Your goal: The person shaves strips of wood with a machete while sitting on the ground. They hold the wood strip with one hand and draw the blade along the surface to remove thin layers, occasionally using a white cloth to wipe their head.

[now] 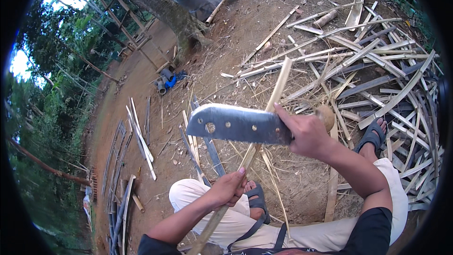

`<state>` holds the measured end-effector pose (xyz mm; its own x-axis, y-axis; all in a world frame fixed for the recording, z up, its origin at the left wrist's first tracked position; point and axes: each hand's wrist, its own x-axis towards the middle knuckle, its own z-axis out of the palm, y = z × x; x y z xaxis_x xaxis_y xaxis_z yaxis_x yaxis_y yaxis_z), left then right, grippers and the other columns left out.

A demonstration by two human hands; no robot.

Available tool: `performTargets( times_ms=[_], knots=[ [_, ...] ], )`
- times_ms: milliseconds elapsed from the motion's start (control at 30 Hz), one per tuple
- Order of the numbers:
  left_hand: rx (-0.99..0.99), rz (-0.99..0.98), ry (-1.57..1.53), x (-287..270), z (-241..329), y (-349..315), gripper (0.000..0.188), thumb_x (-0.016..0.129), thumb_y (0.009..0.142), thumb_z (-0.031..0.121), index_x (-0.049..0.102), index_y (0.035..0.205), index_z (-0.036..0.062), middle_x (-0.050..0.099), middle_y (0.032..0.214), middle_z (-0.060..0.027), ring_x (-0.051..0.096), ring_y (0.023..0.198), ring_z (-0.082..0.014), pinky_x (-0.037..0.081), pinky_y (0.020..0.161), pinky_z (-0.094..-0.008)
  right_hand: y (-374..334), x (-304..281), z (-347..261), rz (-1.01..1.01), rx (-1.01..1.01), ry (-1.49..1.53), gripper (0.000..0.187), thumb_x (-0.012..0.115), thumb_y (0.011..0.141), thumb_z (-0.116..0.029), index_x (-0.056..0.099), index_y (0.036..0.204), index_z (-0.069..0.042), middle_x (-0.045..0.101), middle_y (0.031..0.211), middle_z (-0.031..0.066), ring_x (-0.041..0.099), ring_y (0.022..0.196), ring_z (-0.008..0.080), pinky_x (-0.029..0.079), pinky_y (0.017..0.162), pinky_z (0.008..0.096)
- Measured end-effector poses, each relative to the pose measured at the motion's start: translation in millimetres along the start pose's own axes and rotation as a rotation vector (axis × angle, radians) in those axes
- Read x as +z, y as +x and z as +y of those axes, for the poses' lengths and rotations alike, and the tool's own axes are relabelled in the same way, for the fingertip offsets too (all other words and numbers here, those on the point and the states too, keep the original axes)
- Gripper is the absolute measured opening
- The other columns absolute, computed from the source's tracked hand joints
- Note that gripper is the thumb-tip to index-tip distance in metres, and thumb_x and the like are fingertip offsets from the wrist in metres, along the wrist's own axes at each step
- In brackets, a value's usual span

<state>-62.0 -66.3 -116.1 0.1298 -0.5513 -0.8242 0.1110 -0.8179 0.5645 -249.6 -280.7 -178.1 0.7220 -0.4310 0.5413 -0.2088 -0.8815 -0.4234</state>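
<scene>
On bare dirt ground, seated person, pale trousers, sandals. Right hand: clenched around wooden handle of broad steel cleaver, blade level, pointing left, raised above the knees. Left hand: grasping long bamboo strip, which slants from lap up and away, passing behind the blade. Heap of split bamboo slats to the right; tree trunk beyond.
</scene>
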Motion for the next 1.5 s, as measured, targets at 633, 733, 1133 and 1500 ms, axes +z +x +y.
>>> performTargets(
  times_ms=[633,733,1133,1500],
  knots=[
    [0.295,0.299,-0.002,39.6,-42.5,5.7,0.048,0.039,0.107,0.044,0.056,0.089,0.0035,0.050,0.073,0.0014,0.043,0.058,-0.0044,0.055,0.070,-0.0290,-39.5,19.1,-11.0,-0.175,0.048,0.011,0.071,0.070,0.082,-0.020,0.045,0.147,-0.037,0.058,0.065,0.0084,0.062,0.053,0.0233,0.051,0.048,0.0395],
    [0.253,0.330,0.011,37.0,-44.8,4.8,0.047,0.039,0.107,0.042,0.056,0.090,0.0021,0.050,0.076,0.0016,0.044,0.059,-0.0045,0.055,0.072,-0.0302,-45.5,27.0,-21.5,-0.261,-0.101,0.042,0.069,0.070,0.083,-0.021,0.046,0.146,-0.038,0.062,0.067,0.0098,0.063,0.052,0.0239,0.052,0.047,0.0396],
    [0.401,0.324,0.044,36.9,-56.7,4.0,0.047,0.040,0.105,0.050,0.050,0.083,0.0100,0.041,0.058,0.0059,0.035,0.045,-0.0030,0.027,0.040,-0.0224,-43.0,37.9,16.1,-0.131,0.165,0.120,0.075,0.073,0.079,-0.016,0.047,0.146,-0.039,0.061,0.067,0.0070,0.062,0.051,0.0207,0.053,0.047,0.0356],
    [0.290,0.336,0.121,38.1,-80.5,-11.2,0.047,0.041,0.106,0.047,0.048,0.079,0.0091,0.040,0.058,0.0053,0.034,0.048,-0.0036,0.028,0.043,-0.0224,-45.6,28.3,40.4,-0.166,0.242,0.066,0.070,0.071,0.084,-0.017,0.045,0.147,-0.034,0.066,0.068,0.0093,0.065,0.052,0.0189,0.055,0.048,0.0316]
  ],
)
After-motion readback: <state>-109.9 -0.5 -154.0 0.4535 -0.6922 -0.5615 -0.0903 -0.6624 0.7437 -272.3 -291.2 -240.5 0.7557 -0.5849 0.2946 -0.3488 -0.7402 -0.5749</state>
